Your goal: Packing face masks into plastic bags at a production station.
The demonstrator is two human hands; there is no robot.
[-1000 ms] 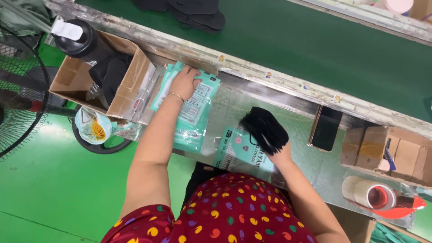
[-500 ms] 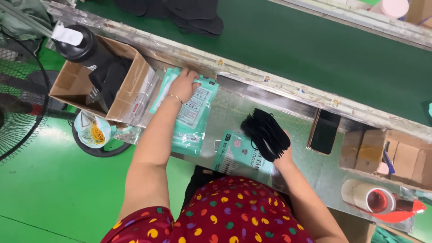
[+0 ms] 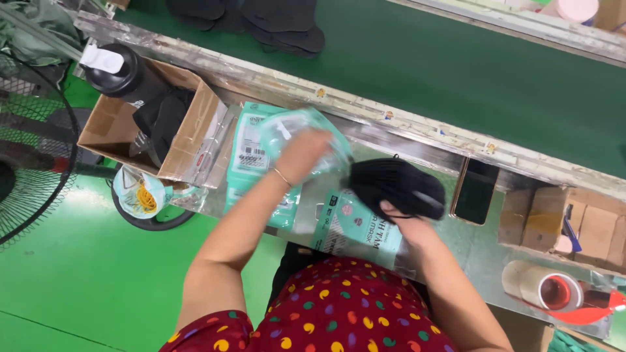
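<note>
The black masks [image 3: 396, 189] are held over the steel shelf [image 3: 482, 261], just right of the teal bags. They should be kept bunched so none slip. The right hand [image 3: 407, 225] is closed on them. A bag [image 3: 306, 133] is lifted by the left hand [image 3: 300, 153], fingers curled round it.

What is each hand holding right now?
Left hand: closed on a teal plastic mask pouch, lifted off the stack.
Right hand: closed on a bundle of black face masks.

Both arms reaching forward, left hand [image 3: 301, 155] lifted (blurred), right hand [image 3: 409, 225] curled in a grip
</note>
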